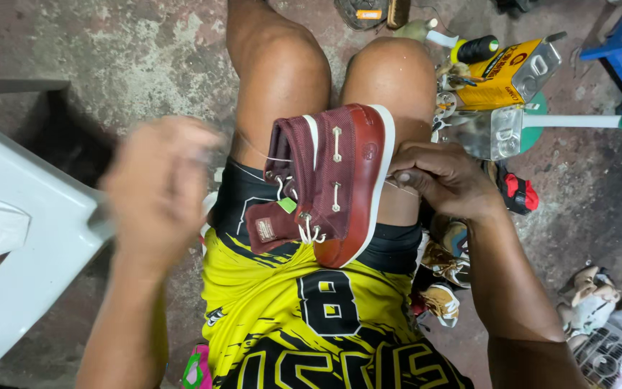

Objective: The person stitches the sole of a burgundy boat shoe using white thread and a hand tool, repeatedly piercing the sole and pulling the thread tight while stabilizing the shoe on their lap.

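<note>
Your right hand pinches the thread at the sole of the maroon shoe, lying lengthwise along your thighs; your blurred left hand, farther left, grip unclear.

Yellow can, white plastic chair

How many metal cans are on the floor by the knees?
2: a yellow rectangular can lying beyond the right knee, and a silvery can just below it, nearer the right hand. Clutter may hide others.
</note>
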